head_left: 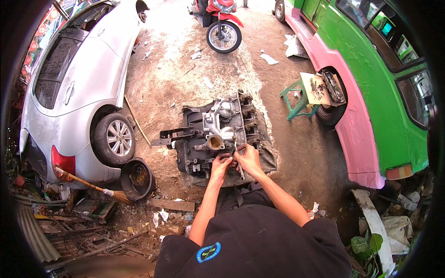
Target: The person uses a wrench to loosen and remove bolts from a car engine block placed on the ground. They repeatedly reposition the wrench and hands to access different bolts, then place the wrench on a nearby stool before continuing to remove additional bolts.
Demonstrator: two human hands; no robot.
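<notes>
A greasy engine block [197, 160] with a silver intake manifold [214, 121] sits low in front of me. A round opening [214, 142] in the manifold faces up. My right hand [248, 159] is closed at the engine's near side, its fingers around a slim metal wrench [241, 173] whose lower end sticks out toward me. Close beside it, my left hand [221, 165] is pinched against the engine just below the round opening. Whatever its fingertips hold is hidden. Both forearms reach in from the lower edge.
A silver car [83, 88] stands left, a green and pink van [352, 111] right. Beside the van, a green stool [296, 99] bears a board with small parts and a dark engine part. A red motorbike [222, 28] is ahead. A black basin [137, 178] and broom [92, 185] lie left.
</notes>
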